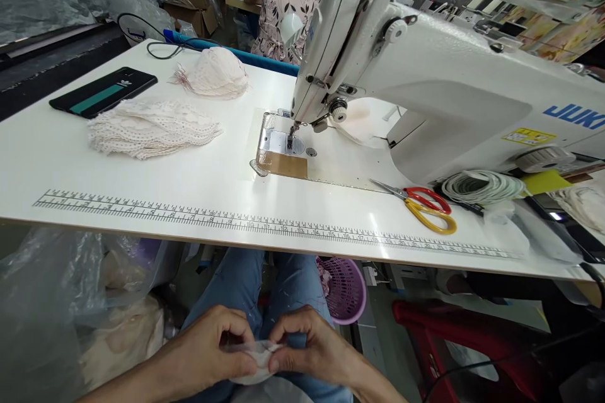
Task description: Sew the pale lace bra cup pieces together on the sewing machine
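Note:
Over my lap, my left hand (218, 347) pinches one side of a small piece of thin white fabric (259, 365). On its other side, my right hand (314, 347) grips the same piece between thumb and forefinger. The fabric looks partly sheer, and its exact kind I cannot make out. Both hands are below the front edge of the white table (198, 179). Above them on the table stands a white JUKI sewing machine (444, 82), its presser foot (290, 140) over the needle plate.
Left on the table lie a stack of eyelet fabric pieces (151, 129), another fabric bundle (212, 72) and a black phone (104, 91). Scissors (428, 206) and coiled white cord (482, 187) lie right. Below are a purple basket (347, 293) and red stool (472, 340). A person (288, 0) sits beyond.

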`<state>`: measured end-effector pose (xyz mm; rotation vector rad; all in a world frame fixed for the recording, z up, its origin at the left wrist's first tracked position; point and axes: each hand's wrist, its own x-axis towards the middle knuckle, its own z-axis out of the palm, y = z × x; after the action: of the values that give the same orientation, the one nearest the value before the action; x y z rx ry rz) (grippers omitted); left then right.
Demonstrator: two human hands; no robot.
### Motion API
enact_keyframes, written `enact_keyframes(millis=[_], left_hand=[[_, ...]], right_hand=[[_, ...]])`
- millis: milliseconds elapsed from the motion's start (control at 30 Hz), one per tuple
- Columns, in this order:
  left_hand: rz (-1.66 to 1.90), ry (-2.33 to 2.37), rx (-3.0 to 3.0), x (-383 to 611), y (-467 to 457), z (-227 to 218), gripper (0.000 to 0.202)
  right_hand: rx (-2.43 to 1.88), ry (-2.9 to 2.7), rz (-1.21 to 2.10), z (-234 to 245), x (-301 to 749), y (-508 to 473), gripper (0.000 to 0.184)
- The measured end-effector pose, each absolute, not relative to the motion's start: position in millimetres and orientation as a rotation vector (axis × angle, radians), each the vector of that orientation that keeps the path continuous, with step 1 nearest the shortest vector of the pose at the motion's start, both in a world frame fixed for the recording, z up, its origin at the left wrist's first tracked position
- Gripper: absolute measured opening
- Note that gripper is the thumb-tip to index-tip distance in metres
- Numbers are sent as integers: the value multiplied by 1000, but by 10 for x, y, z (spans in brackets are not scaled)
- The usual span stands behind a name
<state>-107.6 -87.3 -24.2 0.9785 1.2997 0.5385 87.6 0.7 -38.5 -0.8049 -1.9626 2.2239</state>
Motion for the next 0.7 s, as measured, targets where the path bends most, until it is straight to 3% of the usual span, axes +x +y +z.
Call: enact_keyframes(millis=[367, 700], left_hand=[[537, 1285, 903, -1219, -824, -46, 11], [673, 1230, 933, -1489, -937, 83, 10]], right_hand=[[-1023, -1490, 2582, -278, 793, 87, 33], [-951, -1440, 2578, -165, 598, 104, 28]])
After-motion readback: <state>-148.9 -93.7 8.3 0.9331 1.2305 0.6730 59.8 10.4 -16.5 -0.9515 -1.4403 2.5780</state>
